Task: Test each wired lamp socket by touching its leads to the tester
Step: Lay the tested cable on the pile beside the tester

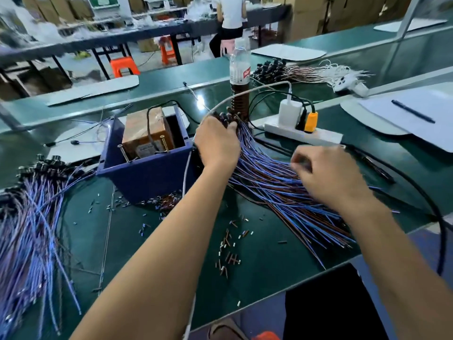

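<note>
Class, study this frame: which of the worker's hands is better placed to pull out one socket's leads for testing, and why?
The right hand. Its curled fingers lie over the fanned blue and brown wires, while the left hand grips the bundle's socket end beside the blue box.

Looks like a factory floor. Long workbench w/ a dark green glossy top [257, 261], lamp glare showing on it. Behind it another long dark bench [122, 39] on black legs. 2 orange plastic stools [123, 66] under it, 1 pink stool [226, 46] w/ a person in a white top [231, 11] sitting there. Brown cardboard boxes [311, 13] stacked along the back wall. Grey floor [81, 67], kinda blurry. A metal post [408, 13] rises at the right.
</note>
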`<state>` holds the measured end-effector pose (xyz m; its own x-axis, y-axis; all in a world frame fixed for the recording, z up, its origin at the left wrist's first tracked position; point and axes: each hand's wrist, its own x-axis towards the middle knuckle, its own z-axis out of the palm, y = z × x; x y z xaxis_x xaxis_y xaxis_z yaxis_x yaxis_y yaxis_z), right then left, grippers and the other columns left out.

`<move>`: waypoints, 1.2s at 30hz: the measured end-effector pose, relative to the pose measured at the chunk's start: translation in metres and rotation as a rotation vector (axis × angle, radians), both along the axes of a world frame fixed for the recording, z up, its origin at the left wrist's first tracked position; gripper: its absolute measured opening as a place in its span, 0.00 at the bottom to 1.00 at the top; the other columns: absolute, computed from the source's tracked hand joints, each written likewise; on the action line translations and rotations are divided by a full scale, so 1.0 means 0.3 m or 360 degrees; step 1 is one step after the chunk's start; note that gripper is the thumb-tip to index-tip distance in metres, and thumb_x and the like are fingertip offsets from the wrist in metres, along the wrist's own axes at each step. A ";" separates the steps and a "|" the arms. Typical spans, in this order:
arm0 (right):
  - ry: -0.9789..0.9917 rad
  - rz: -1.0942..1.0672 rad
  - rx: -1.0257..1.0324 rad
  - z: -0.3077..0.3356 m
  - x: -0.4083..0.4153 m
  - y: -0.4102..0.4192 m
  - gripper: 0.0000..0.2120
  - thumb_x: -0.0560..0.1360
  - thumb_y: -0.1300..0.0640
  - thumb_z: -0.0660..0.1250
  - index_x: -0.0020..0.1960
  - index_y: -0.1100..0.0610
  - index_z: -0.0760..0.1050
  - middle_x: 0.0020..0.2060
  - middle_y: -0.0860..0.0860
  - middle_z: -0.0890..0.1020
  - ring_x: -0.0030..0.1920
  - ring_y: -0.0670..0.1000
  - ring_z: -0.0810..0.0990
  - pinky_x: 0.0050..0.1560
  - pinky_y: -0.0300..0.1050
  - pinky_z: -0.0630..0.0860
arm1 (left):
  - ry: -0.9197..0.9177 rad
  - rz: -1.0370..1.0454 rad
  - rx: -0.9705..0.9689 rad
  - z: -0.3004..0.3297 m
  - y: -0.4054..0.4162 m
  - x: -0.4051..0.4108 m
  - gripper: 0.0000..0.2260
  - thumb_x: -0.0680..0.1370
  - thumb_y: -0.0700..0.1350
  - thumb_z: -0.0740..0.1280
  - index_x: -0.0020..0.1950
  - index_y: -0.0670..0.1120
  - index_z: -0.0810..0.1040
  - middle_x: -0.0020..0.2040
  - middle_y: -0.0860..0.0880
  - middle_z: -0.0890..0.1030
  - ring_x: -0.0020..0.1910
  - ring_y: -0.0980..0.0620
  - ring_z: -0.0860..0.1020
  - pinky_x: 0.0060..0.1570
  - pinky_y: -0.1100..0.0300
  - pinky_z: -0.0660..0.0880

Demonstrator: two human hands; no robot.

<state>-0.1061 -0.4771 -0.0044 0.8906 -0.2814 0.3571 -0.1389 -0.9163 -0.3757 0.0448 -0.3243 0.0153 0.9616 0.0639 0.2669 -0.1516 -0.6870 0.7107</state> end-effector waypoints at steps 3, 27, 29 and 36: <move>0.0016 -0.0011 -0.0105 -0.047 -0.003 0.018 0.03 0.77 0.51 0.75 0.48 0.50 0.85 0.42 0.51 0.83 0.48 0.58 0.80 0.51 0.54 0.78 | 0.0106 -0.0169 0.0261 -0.021 0.009 -0.037 0.21 0.80 0.55 0.71 0.53 0.36 0.78 0.39 0.42 0.80 0.42 0.42 0.81 0.40 0.56 0.72; 0.0573 0.1160 -0.0169 -0.071 0.301 1.128 0.14 0.83 0.52 0.65 0.65 0.56 0.71 0.59 0.61 0.81 0.60 0.64 0.80 0.48 0.49 0.73 | 0.0024 0.0789 0.0806 -0.099 1.042 -0.068 0.10 0.77 0.42 0.68 0.57 0.44 0.82 0.55 0.37 0.81 0.60 0.35 0.75 0.58 0.48 0.71; 0.0612 0.1061 -0.0215 -0.091 0.327 1.178 0.15 0.83 0.54 0.64 0.67 0.57 0.69 0.60 0.60 0.80 0.62 0.63 0.79 0.47 0.49 0.68 | 0.0013 0.0781 0.0977 -0.112 1.064 -0.015 0.10 0.77 0.40 0.67 0.57 0.45 0.81 0.57 0.37 0.78 0.62 0.36 0.72 0.60 0.49 0.69; 0.0665 0.0972 -0.0216 -0.090 0.348 1.191 0.14 0.79 0.59 0.63 0.64 0.60 0.70 0.59 0.62 0.80 0.61 0.66 0.78 0.47 0.50 0.67 | 0.0137 0.0721 0.1313 -0.163 1.055 0.102 0.11 0.79 0.41 0.64 0.60 0.46 0.79 0.64 0.39 0.72 0.66 0.37 0.67 0.60 0.49 0.69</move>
<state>-0.0017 -0.1198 -0.0314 0.9433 0.3285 -0.0487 0.3026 -0.9106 -0.2815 0.0755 -0.0077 -0.0337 0.9100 0.2592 0.3237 0.2836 -0.9585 -0.0298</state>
